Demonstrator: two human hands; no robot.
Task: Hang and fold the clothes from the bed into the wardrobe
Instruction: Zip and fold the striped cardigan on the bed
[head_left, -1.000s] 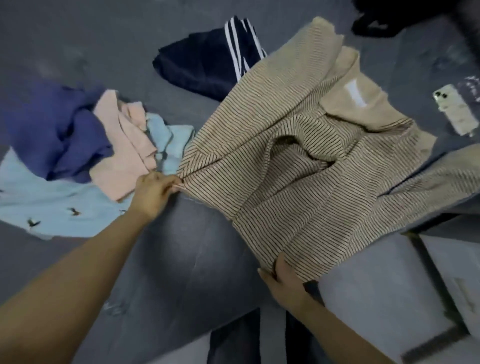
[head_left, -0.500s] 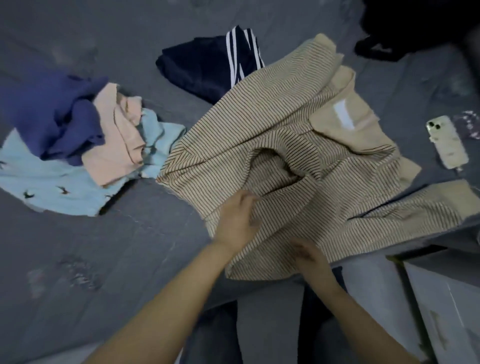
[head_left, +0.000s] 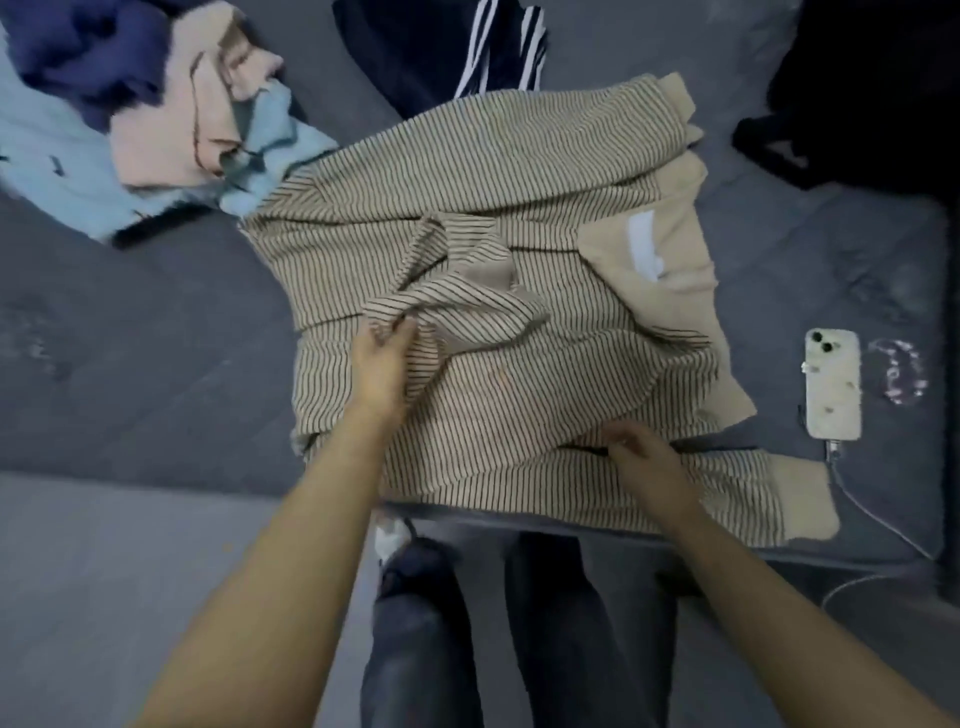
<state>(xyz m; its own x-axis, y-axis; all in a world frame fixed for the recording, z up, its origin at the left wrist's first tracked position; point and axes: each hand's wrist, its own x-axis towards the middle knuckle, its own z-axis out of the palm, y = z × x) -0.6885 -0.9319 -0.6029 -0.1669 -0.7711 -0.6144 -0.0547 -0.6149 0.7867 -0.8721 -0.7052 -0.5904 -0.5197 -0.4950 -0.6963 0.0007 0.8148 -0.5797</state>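
Surface: dark grey bed (head_left: 156, 332) with a slightly mottled cover, seen from above; its near edge runs across the 6 o'clock side, where the person's legs in dark jeans (head_left: 415, 634) stand against it.

Work item: beige knit sweater with thin dark stripes (head_left: 519, 171), lying at the centre of the bed close to the near edge, presumably so that both hands reach it without stretching. Its plain beige neckline panel with a white label (head_left: 644, 249) faces up at 2 o'clock. One sleeve with a plain beige cuff (head_left: 727, 493) lies along the near edge toward 4 o'clock.

Left hand: left hand (head_left: 382, 364) rests on the body of the sweater, fingers gathering a raised fold of striped fabric (head_left: 457, 301); judged to be bringing that sleeve inward to square the shape.

Right hand: right hand (head_left: 636, 452) is curled and pinches the fabric where the near sleeve meets the body; judged to anchor the hem during the fold.

Pending clothes: heap of navy, peach and light blue garments (head_left: 156, 104) at 10 o'clock; navy garment with white stripes (head_left: 467, 47) at 12 o'clock, its edge under the sweater; black item (head_left: 857, 93) at 2 o'clock.

Non-task: white phone on a charging cable (head_left: 831, 384) at 3 o'clock, just beside the sweater, apart from it.

Stage: folding under way; wardrobe not in view.
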